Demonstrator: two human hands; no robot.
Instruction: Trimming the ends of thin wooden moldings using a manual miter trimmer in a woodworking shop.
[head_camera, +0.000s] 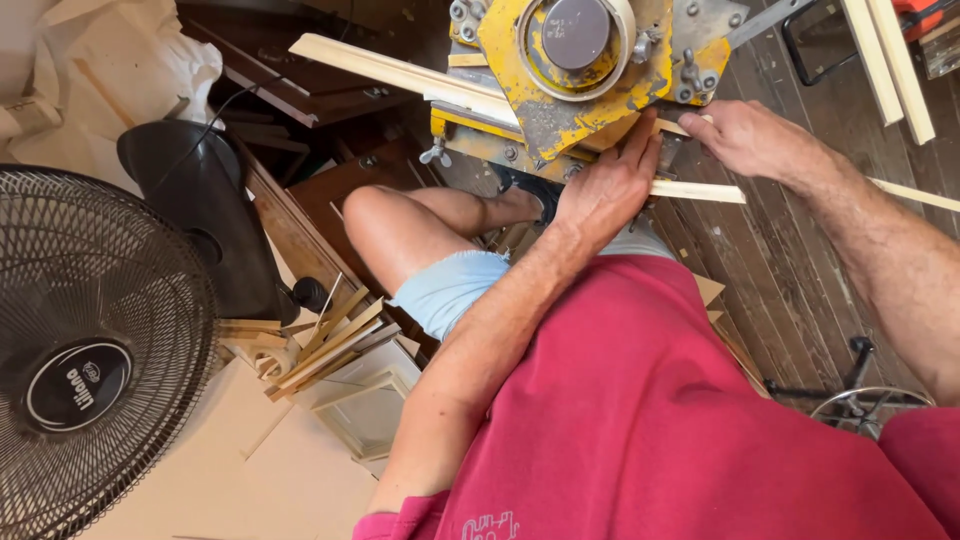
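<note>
The step in hand seems to be feeding a long, pale, thin wooden strip through the worn yellow metal machine with a round grey disc. The left hand lies flat with open fingers, pressing the strip where it meets the machine, and the right hand rests closed over the strip just beside the machine. I judge the next move calls for steady, straight pressure with fingers clear of the machine; the strip looks narrow, straight and light.
</note>
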